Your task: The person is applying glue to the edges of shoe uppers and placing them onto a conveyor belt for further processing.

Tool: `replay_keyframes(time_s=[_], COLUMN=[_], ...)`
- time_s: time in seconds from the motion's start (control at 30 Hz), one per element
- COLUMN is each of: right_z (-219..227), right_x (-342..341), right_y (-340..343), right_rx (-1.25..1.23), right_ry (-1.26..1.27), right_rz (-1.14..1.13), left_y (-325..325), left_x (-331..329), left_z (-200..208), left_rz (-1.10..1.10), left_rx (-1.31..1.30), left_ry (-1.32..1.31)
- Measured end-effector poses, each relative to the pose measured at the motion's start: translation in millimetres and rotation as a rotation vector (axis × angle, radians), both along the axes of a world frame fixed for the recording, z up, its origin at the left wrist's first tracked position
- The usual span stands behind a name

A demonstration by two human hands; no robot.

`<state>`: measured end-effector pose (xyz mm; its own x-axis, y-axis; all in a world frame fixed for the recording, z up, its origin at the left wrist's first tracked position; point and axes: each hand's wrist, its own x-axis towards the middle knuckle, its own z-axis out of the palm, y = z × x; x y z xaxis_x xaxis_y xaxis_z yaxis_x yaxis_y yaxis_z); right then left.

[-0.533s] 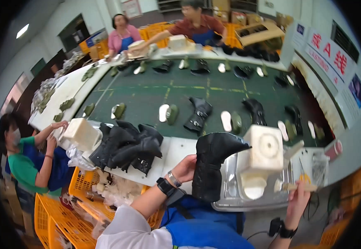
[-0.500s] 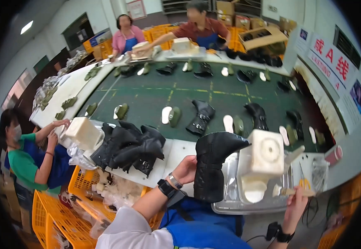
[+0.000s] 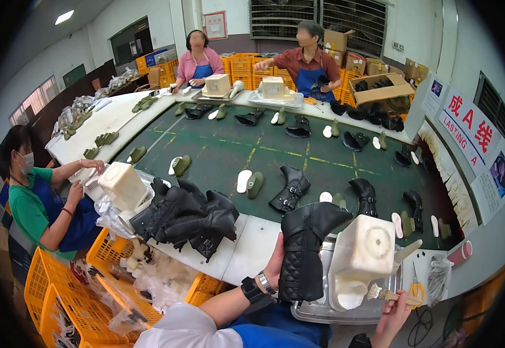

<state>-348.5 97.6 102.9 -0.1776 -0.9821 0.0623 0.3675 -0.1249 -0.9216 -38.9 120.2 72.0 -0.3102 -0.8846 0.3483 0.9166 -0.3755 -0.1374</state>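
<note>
A black quilted boot upper (image 3: 302, 250) stands upright in front of me, its toe pointing right, with my left hand (image 3: 274, 262) gripping its left side. My right hand (image 3: 395, 314) is closed on the wooden handle of a brush (image 3: 383, 294), whose pale bristles point left. Just left of the bristles is the mouth of a cream plastic container (image 3: 364, 246), tipped over on a metal tray (image 3: 335, 316). The boot covers part of the tray's left side.
Black boot uppers (image 3: 191, 217) are piled on the left. Pairs of boots, white insoles (image 3: 243, 181) and green shoe lasts (image 3: 255, 184) line the green conveyor (image 3: 206, 156). Yellow scissors (image 3: 417, 290) lie right; orange crates (image 3: 104, 249) stand lower left. Three co-workers are around the line.
My view has tilted up and shifted. The brush has come closer to the container's mouth, with my right hand moving left. The boot stays in my left hand, showing more quilted side.
</note>
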Motion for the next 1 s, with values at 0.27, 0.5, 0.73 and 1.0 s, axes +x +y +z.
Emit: replay_keyframes(time_s=[0.27,0.5,0.73,1.0], right_z=[30.7,27.6,32.1,6.6], right_x=[18.1,15.6,25.6,23.4], right_y=[17.5,15.3,14.1,-2.1], right_rx=[0.075,0.058,0.063,0.032], right_ry=[-0.006,-0.009,-0.076,-0.099], right_rz=[-0.034,-0.047,-0.097,-0.156], left_y=[8.8,17.9,21.7,18.9], left_x=[1.2,19.5,23.8,20.3], left_z=[26.7,49.8,50.8,60.9], left_rz=[0.054,0.433,0.848,1.002], left_rx=[0.05,-0.038,0.023,-0.033], left_ry=[-0.203,-0.805,-1.472,-1.808])
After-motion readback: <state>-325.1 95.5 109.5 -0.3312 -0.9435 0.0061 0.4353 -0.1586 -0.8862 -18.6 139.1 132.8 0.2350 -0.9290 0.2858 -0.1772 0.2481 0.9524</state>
